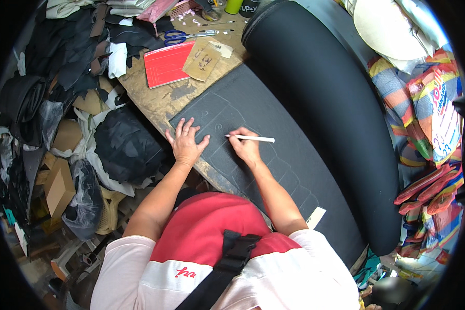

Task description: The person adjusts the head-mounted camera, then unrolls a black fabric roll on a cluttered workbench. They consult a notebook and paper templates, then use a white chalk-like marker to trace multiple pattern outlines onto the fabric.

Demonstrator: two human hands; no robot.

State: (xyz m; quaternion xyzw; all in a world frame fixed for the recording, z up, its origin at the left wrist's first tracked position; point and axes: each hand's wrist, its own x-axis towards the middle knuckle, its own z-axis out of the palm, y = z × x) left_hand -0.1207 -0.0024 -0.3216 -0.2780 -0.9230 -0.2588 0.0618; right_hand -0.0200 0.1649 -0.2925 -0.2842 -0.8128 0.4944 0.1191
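Black sheet material (281,132) is spread over the worktable, with pale drawn outlines and small marks on it. In my right hand (246,150) is a slim white pen (263,139), gripped between the fingers, its tip at the sheet near the middle of the outlines. My left hand (186,145) lies at the sheet's near left edge with its fingers spread, holding nothing. Beside my right forearm rests a pale card piece (316,217) with dark marks. A thick roll of the black material (323,98) lies along the sheet's right side.
Up the table lie a red sheet (165,64), a brown paper pattern (201,60) and blue-handled scissors (176,37). To the left, scraps, bags and a cardboard box (61,186) crowd the floor below the wooden table edge (214,175). Checked plastic bags (431,103) are piled at right.
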